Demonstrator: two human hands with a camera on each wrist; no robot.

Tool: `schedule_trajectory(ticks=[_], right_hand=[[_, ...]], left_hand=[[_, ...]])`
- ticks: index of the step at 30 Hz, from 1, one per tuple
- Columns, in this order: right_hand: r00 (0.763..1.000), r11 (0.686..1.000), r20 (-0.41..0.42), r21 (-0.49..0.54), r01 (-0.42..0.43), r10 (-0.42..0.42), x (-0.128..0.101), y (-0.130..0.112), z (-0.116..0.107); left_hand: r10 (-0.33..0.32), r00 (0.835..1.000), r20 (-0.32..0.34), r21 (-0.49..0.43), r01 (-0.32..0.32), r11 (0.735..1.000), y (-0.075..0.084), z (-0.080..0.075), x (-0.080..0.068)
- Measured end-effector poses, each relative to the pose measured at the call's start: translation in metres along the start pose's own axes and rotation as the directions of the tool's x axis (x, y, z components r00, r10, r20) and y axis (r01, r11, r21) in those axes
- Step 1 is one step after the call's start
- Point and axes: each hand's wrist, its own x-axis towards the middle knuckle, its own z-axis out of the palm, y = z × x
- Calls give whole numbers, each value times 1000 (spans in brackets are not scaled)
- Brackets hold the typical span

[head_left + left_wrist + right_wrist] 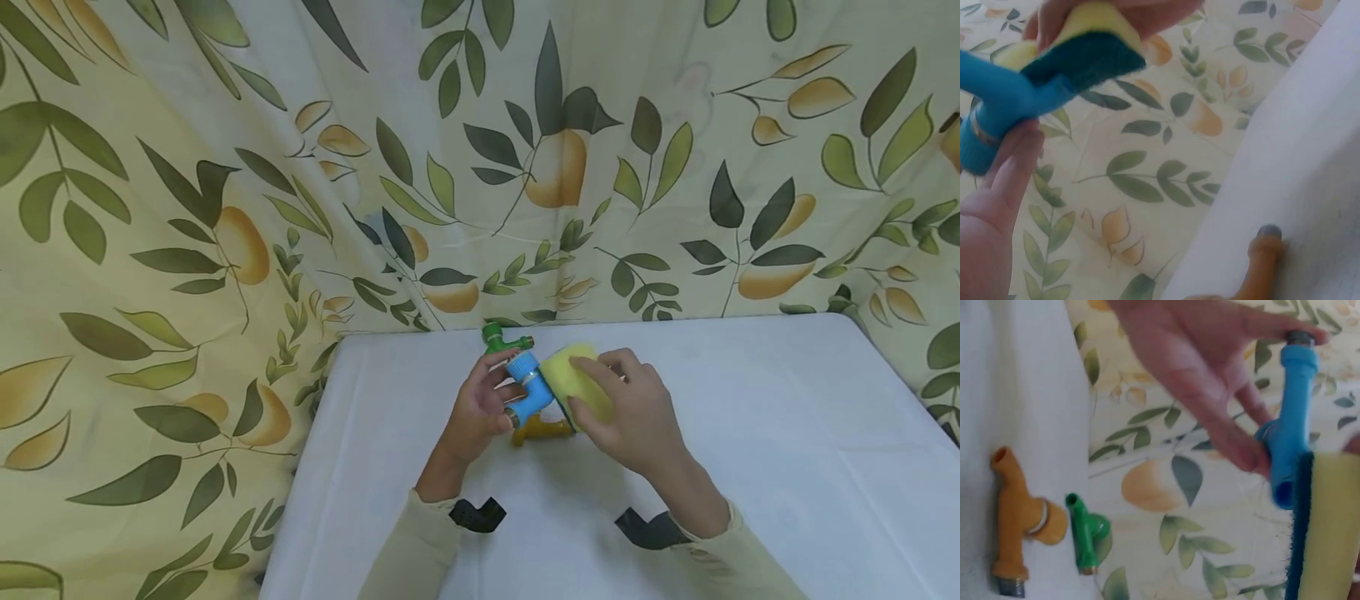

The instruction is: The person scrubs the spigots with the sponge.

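In the head view, my left hand [467, 417] pinches a blue plastic tap [534, 393] by its ends above the table. My right hand [641, 417] grips a yellow sponge [568, 375] with a dark green scouring side. That scouring side rests against the tap's body, as the left wrist view shows at the sponge's underside [1094, 59]. Seen from the right wrist, the tap [1295, 406] stands upright, a metal threaded end at its top near one fingertip, and the sponge [1334, 525] touches its lower part. Most right-hand fingers are out of the right wrist view.
On the white table [375, 500], an orange tap [546, 428] lies just below the hands, and a green tap [497, 337] lies near the back edge. A leaf-and-fruit patterned curtain [187, 333] hangs behind and to the left of the table.
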Motion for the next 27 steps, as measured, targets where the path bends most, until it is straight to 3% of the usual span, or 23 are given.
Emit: schedule_trajectory(ticks=[2,5,10,14,21,27], right_hand=[[997,998,-37,12,-65,66,-3,-1,2],[993,995,-71,45,-92,95,-6,-4,5],[977,987,-142,58,-152,159,-7,-6,8],[979,986,-133,86,-142,153,-8,-7,10],[969,987,-201,100,-128,146,-7,-7,14],[965,983,-216,138,-121,149,-6,-17,25]], left_hand=[[-28,997,-66,-55,24,998,-1,3,0],[-50,989,-142,-152,28,988,-1,7,1],[-46,983,-176,-239,2,971,0,15,5],[-27,980,-195,-263,-25,965,2,17,8],[-16,981,-194,-286,-41,957,1,18,11],[-4,963,-269,-258,-69,964,-6,26,14]])
